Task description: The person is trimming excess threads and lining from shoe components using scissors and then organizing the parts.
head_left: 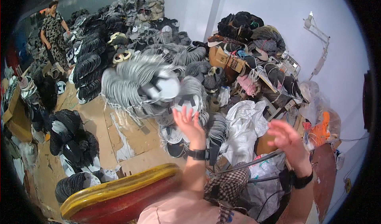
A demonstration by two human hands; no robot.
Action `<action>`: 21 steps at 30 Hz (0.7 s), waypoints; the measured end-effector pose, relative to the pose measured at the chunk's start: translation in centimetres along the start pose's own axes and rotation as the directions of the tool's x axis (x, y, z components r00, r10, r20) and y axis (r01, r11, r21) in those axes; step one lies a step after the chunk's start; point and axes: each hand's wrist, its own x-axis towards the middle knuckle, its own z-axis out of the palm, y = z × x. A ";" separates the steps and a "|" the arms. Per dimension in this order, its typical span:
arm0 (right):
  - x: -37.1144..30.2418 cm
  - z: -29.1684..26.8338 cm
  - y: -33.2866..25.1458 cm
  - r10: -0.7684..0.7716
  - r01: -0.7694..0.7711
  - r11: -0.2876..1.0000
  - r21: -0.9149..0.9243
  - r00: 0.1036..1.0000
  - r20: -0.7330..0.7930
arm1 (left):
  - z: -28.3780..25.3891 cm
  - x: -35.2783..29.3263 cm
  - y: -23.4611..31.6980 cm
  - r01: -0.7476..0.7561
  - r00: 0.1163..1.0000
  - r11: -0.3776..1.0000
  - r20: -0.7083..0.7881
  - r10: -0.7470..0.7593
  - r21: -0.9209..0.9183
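Observation:
My left hand (190,125) is raised with its fingers apart and holds nothing. Beyond its fingertips is a long, motion-blurred stack of nested grey fabric pieces (129,85), with a white and black end facing right. A gap shows between hand and stack, which seems to be in the air. Behind the left fingers lies a similar grey stack (192,91) with a white end. Off to the right, my right hand (287,138) is blurred, its fingers spread and nothing in them. A white plastic sack (246,126) lies between the hands.
Piles of grey and black stacks (89,57) fill the back left, near a standing person (54,31). Cardboard (139,156) covers the floor. A yellow-edged red board (123,188) stands close on my left. At right are a loaded carton (228,61), an orange bag (323,126) and a lamp arm (323,51).

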 end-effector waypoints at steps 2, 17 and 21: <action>-2.3 -0.7 2.2 0.085 -0.086 0.995 -0.041 0.996 -0.021 | -2.2 -0.9 -2.1 0.157 0.987 0.987 -0.037 -0.156 0.020; -16.1 -3.1 7.5 0.315 -0.197 0.943 0.267 0.781 -0.539 | -6.7 -14.6 -7.4 0.312 0.694 0.694 0.343 -0.633 0.649; -19.5 -3.3 8.5 0.364 -0.138 0.922 0.362 0.628 -0.688 | -8.0 -19.7 -8.4 0.360 0.537 0.608 0.376 -0.756 0.708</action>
